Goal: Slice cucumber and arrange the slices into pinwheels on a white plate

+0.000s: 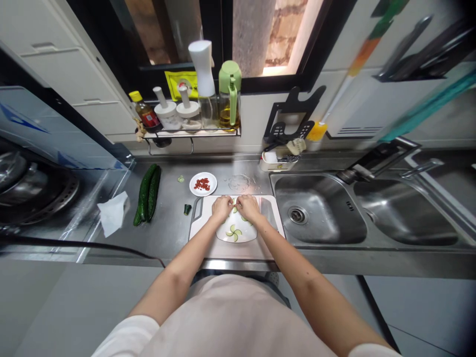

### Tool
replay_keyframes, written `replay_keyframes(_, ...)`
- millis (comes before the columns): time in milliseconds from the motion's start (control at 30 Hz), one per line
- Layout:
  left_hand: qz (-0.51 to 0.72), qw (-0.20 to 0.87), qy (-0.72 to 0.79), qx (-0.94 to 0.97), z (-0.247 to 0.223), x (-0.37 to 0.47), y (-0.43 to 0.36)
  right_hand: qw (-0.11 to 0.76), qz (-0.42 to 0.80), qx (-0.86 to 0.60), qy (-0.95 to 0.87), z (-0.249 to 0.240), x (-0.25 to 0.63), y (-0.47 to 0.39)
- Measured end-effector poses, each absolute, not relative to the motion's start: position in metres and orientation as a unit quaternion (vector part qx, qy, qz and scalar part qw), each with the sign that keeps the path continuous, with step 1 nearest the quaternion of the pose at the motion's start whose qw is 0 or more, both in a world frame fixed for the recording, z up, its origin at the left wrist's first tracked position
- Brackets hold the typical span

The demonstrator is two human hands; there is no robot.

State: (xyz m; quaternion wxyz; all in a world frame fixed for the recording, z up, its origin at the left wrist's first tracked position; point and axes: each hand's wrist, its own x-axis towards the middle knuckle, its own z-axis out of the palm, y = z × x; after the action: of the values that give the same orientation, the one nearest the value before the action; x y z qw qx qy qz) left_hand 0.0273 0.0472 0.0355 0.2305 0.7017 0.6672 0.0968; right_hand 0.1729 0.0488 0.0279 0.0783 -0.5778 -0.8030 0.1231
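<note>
Squarely on the cutting board [238,252], a pale slab with rounded corners and a grey loop handle at its left end, sits a glossy white plate [247,234] with a thin dark rim and a broad curved near edge. Thin cucumber slices [234,232], pale green with darker skin edges, form a curved pinwheel on the plate's near part, and more pieces show around the hands. Both hands are over the board's far half, at the far part of the plate: the left hand [222,208] and the right hand [248,207] have their fingers bent inward and drawn nearly closed, fingertips almost meeting above a small bit of green; I cannot tell which of them grips it. Just beyond the board's far left corner is a round, smooth white dish [192,184] of chopped red pieces [202,184], and beyond its far edge water droplets [240,182] bead on the brushed steel counter [171,223]. Beside the board's handle is a dark cucumber stub [187,209]; well left of the board lie two long, bumpy cucumbers [152,194], then crumpled white paper [112,214]. Right of the board, the steel sink [323,223] has rounded corners.
</note>
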Motion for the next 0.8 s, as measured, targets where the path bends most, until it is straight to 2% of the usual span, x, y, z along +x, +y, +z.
replay_keyframes(267,0.102,0.239,0.669,0.696,0.036,0.025,0.046,0.100,0.144,-0.589,-0.789,0.030,0.174,0.049)
replay_keyframes(633,0.153,0.253,0.698,0.653,0.046,0.002,0.042,0.280,0.195,-0.639,-0.689,0.047,0.195,0.037)
replay_keyframes(800,0.202,0.251,0.705,0.632,0.042,-0.014,0.040,0.324,0.238,-0.615,-0.678,0.054,0.187,0.010)
